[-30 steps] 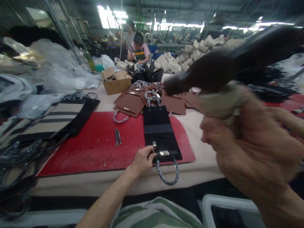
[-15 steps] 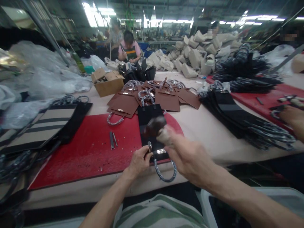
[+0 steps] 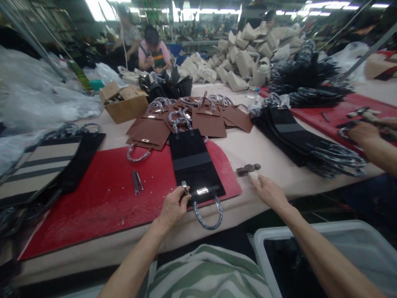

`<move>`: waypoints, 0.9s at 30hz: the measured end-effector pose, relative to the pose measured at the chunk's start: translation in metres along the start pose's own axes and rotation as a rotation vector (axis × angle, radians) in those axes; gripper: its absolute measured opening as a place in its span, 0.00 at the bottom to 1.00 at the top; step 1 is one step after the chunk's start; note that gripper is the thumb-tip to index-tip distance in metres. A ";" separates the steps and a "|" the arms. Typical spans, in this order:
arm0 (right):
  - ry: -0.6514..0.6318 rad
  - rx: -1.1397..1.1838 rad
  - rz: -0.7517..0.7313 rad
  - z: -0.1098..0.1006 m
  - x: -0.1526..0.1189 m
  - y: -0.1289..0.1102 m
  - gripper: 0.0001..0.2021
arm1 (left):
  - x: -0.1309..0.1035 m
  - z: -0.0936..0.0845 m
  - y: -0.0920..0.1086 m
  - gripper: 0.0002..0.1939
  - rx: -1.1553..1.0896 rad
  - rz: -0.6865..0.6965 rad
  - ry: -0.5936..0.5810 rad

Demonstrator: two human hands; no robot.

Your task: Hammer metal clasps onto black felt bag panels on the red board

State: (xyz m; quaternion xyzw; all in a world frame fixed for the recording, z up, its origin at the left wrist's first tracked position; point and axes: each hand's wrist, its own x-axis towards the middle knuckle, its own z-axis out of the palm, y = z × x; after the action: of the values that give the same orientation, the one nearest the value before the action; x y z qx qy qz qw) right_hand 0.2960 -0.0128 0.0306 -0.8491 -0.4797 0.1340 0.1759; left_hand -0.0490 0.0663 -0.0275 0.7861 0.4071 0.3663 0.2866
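A black bag panel [image 3: 195, 165] with a grey band and a wrapped handle at each end lies flat on the red mat [image 3: 102, 194]. At its near left corner, my left hand [image 3: 175, 205] pinches a short metal punch [image 3: 185, 187], held upright beside the handle's base. A shiny metal plate [image 3: 202, 191] sits near the panel's front edge. To the right, my right hand [image 3: 270, 191] is closed round the pale handle of a hammer [image 3: 248, 169], its dark head over the pale tabletop. Two metal rods [image 3: 136, 182] lie on the mat to the left.
Brown bag panels [image 3: 151, 128] are heaped behind the mat, beside a cardboard box [image 3: 125, 105]. Striped panels [image 3: 46, 165] lie left; stacked black panels [image 3: 294, 136] lie right. A co-worker's hand [image 3: 364, 134] is at far right. A pale plastic bin [image 3: 335, 229] stands near my right forearm.
My right hand has swung the hammer away from above the panel, out to the right and lower. My left hand keeps the punch at the same corner. The view has shifted slightly.
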 end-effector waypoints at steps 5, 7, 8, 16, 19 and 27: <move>0.151 -0.068 -0.425 0.032 -0.012 -0.033 0.16 | -0.001 0.000 0.002 0.10 0.041 0.008 -0.008; 0.080 0.006 -0.616 0.053 -0.020 -0.055 0.15 | -0.001 0.001 0.002 0.09 0.059 0.022 0.003; 0.047 0.034 -0.653 0.064 -0.023 -0.064 0.14 | -0.001 0.001 0.002 0.09 0.073 0.035 0.012; 0.047 0.109 -0.605 0.087 -0.025 -0.075 0.10 | -0.001 0.003 0.007 0.09 0.083 0.107 -0.011; 0.036 0.091 -0.624 0.085 -0.025 -0.074 0.10 | 0.006 -0.004 0.008 0.11 -0.026 -0.166 0.163; 0.079 0.111 -0.694 0.090 -0.024 -0.069 0.13 | 0.041 -0.061 -0.009 0.12 0.552 -0.488 0.097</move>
State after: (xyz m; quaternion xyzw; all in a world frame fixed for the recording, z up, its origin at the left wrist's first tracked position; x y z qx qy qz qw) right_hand 0.1951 0.0146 -0.0196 -0.6291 -0.7244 0.0591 0.2756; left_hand -0.0854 0.1153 0.0145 0.6951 0.6792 0.2006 0.1231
